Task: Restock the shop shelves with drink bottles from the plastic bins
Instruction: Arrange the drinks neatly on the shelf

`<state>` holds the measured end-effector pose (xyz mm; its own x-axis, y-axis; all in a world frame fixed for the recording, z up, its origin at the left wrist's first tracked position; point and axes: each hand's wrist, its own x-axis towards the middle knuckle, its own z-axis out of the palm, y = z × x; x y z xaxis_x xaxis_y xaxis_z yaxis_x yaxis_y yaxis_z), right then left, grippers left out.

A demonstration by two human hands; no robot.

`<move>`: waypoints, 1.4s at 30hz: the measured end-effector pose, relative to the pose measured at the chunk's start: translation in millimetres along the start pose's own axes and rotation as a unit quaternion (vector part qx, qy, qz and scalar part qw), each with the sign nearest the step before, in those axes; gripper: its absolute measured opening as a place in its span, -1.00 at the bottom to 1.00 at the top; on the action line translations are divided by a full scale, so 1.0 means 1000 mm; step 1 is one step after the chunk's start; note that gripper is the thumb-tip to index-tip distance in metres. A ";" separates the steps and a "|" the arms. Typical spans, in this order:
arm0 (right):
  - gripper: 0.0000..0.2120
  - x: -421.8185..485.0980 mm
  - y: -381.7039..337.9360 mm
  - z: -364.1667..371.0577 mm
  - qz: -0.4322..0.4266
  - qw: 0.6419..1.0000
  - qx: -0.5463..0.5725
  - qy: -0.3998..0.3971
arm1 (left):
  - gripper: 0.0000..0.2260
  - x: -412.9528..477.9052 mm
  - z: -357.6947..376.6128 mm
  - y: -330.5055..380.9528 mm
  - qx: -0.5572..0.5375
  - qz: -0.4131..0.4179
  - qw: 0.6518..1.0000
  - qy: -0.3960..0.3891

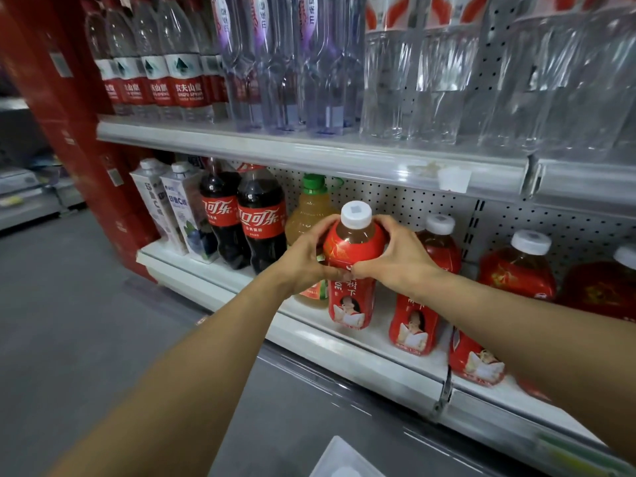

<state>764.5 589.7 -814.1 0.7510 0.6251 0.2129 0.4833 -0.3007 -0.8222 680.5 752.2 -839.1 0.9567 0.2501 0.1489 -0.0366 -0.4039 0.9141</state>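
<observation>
— Bottle first: where is the one being handled?
— The red-label tea bottle (351,249) is upright at the front of the lower shelf (309,333), with its white cap (356,213) uppermost. Its base is down at the shelf board. I cannot tell whether it rests there or hangs just above.
— And the grips?
— Both are on it. The left grip (304,259) is curled round the bottle's shoulder from the left and the right grip (395,256) from the right. The fingers wrap behind and the thumbs nearly meet across the front of the label.
— What stands beside it?
— Just behind it, to the left, is a green-capped juice bottle (309,208), partly hidden by the left grip. Further left are two cola bottles (261,218) side by side, then two white cartons (155,201) at the shelf's end, next to a red pillar (62,98). To the right, other tea bottles (413,321) of the same kind stand in a loose row, some at the front edge and some back near the perforated back panel (395,201).
— Above?
— The upper shelf (275,149) is packed with water bottles (182,63). Red-banded ones are at the left, taller clear ones with purple labels in the middle, and wide ribbed ones at the right.
— Anything lower down?
— A corner of a clear plastic bin (344,456) shows at the bottom edge, over grey floor (69,304).
</observation>
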 end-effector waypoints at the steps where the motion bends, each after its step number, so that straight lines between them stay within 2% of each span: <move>1: -0.22 0.003 0.003 0.002 0.005 1.000 -0.009 -0.001 | -0.09 0.004 0.002 -0.004 -0.003 0.001 1.000 0.000; 12: 0.06 0.032 0.034 0.028 0.088 0.996 -0.012 -0.026 | -0.10 0.031 0.007 -0.042 -0.025 -0.043 0.999 -0.013; 16: 0.07 0.034 0.041 0.035 0.123 0.992 0.002 -0.021 | -0.06 0.037 0.012 -0.044 -0.060 -0.062 0.996 -0.029; 18: -0.05 0.030 0.047 0.037 0.144 0.989 0.015 -0.017 | -0.09 0.040 0.017 -0.045 -0.072 -0.073 0.994 -0.027; 20: -0.30 0.021 0.053 0.040 0.171 0.984 0.031 -0.031 | -0.22 0.040 0.024 -0.049 -0.077 -0.088 0.993 -0.016; 22: -0.44 0.010 0.061 0.049 0.191 0.979 0.050 -0.051 | -0.32 0.039 0.031 -0.057 -0.089 -0.109 0.990 -0.005; 26: -0.45 -0.008 0.084 0.067 0.208 0.973 0.059 -0.075 | -0.31 0.028 0.047 -0.084 -0.079 -0.134 0.988 -0.006; 29: -0.37 -0.020 0.099 0.077 0.229 0.967 0.042 -0.100 | -0.46 0.017 0.064 -0.106 -0.077 -0.144 0.987 -0.001; 32: -0.25 -0.025 0.108 0.085 0.245 0.962 0.025 -0.116 | -0.53 0.016 0.074 -0.117 -0.099 -0.147 0.984 0.020; 35: -0.24 -0.025 0.116 0.088 0.238 0.965 0.016 -0.109 | -0.66 0.018 0.075 -0.117 -0.111 -0.148 0.982 0.031; 42: -0.30 -0.021 0.119 0.085 0.236 0.967 -0.001 -0.095 | -0.56 0.026 0.079 -0.115 -0.104 -0.164 0.980 0.042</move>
<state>768.1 602.3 -960.8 0.7926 0.5379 -0.2873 0.1070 -0.5865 -0.8028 732.5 735.2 -970.4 0.9004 0.4110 -0.1428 0.2019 -0.1039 0.9739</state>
